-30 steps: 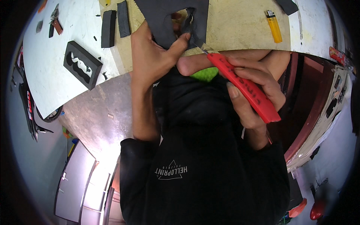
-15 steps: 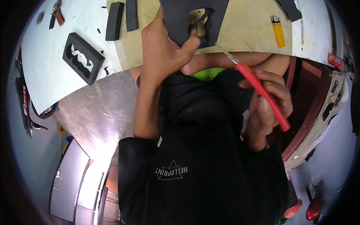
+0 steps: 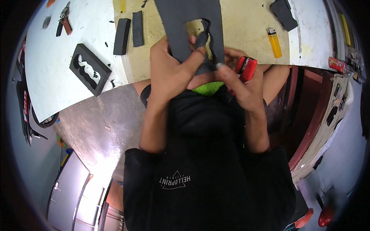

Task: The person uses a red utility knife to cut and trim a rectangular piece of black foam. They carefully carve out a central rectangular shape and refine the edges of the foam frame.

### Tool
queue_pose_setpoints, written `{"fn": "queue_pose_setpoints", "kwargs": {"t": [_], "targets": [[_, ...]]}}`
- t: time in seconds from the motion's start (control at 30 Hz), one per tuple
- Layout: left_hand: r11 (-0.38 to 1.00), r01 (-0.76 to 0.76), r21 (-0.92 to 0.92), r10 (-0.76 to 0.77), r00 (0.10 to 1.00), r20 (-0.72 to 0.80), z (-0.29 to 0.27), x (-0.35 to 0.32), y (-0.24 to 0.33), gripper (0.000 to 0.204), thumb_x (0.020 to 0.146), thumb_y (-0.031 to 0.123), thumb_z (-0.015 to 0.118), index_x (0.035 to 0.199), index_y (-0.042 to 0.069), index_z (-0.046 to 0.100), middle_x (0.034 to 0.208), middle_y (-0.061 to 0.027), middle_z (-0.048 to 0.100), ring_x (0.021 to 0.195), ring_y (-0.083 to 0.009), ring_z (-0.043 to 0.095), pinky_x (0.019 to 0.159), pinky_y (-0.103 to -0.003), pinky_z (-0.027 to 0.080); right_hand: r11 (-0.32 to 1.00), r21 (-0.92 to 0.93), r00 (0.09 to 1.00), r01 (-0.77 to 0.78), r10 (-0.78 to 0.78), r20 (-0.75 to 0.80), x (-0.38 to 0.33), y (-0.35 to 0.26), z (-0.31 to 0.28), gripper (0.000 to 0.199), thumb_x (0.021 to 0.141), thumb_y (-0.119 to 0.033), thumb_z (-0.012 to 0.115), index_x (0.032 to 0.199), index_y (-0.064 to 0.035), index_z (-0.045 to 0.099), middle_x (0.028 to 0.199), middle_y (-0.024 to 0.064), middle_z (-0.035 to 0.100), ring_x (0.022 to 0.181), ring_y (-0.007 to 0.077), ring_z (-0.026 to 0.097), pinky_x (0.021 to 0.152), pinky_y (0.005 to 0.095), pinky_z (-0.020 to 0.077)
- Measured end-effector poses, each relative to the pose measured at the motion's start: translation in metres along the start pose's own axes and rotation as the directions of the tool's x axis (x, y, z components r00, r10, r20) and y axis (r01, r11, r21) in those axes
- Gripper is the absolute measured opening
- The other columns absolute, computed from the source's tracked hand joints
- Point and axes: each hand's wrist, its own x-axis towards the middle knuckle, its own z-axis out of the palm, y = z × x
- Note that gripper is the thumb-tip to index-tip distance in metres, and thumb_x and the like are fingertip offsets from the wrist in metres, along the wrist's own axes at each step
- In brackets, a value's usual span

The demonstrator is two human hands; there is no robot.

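A dark grey foam block (image 3: pixel 175 27) with a long wavy-edged opening is raised over the table's near edge. My left hand (image 3: pixel 169 73) grips its left side, the thumb on a partly loosened foam strip (image 3: pixel 201 39) inside the opening. At the block's lower right, my right hand (image 3: pixel 246 90) has its thumb and fingers close to the edge; whether they touch it I cannot tell. A red utility knife (image 3: pixel 249 68) is tucked in that hand, its blade hidden from view.
On the left lies another foam block (image 3: pixel 103 69) with a similar opening, beside two dark foam strips (image 3: pixel 122 36). A yellow lighter (image 3: pixel 274 44) and a dark foam offcut (image 3: pixel 284 14) are to the right. A folding tool (image 3: pixel 64 21) sits at the far left.
My right hand has come up and left to the foam block, turning the knife back into its grip. The foam block has shifted slightly left and down in view.
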Motion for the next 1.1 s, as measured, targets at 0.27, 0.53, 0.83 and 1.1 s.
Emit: {"fn": "queue_pose_setpoints", "kwargs": {"t": [0.27,0.53,0.83,1.1], "targets": [[0.990,-0.010,0.139,0.015,0.999,-0.029,0.009,-0.008,0.006,0.025,0.079,0.003,0.073,0.101,-0.002,0.064,0.085,-0.0053,0.066,0.076,-0.0096,0.060,0.069,-0.024,0.049,0.942,0.281,0.979,-0.184,0.150,0.139,-0.002,0.009,-0.007,0.019,0.097,-0.001,0.063,0.110,0.0131,0.061,0.080,0.0072,0.067,0.072,0.0158,0.071,0.064,0.0233,0.0554],[0.585,0.214,-0.782,0.033,0.958,0.286,-0.015,-0.008,-0.016,0.046,0.102,0.028,0.044,0.127,-0.008,0.058,0.112,-0.0249,0.068,0.097,-0.0323,0.070,0.082,-0.037,0.058,0.965,0.214,0.984,-0.150,0.124,0.131,-0.004,0.011,-0.022,0.018,0.094,-0.008,0.069,0.102,0.0080,0.066,0.071,0.0029,0.064,0.057,0.0067,0.055,0.050,0.0210,0.0400],[0.856,0.033,-0.515,0.215,0.885,0.413,-0.019,-0.008,-0.039,0.061,0.104,0.045,0.044,0.145,0.000,0.039,0.133,-0.0220,0.056,0.112,-0.0374,0.064,0.091,-0.047,0.057,0.940,0.283,0.969,-0.189,0.131,0.210,-0.008,-0.007,-0.026,0.017,0.091,-0.010,0.072,0.097,0.0052,0.069,0.067,0.0005,0.061,0.055,0.0045,0.050,0.049,0.0213,0.0363],[0.895,-0.255,-0.365,0.262,0.965,-0.032,0.013,-0.015,-0.031,0.038,0.078,-0.004,0.080,0.111,-0.010,0.062,0.100,-0.0139,0.069,0.085,-0.0225,0.070,0.070,-0.031,0.060,0.951,0.231,0.967,-0.204,0.160,0.198,-0.008,-0.012,-0.032,0.016,0.089,-0.011,0.074,0.091,0.0036,0.069,0.068,-0.0001,0.062,0.057,0.0050,0.052,0.052,0.0220,0.0383]]}}
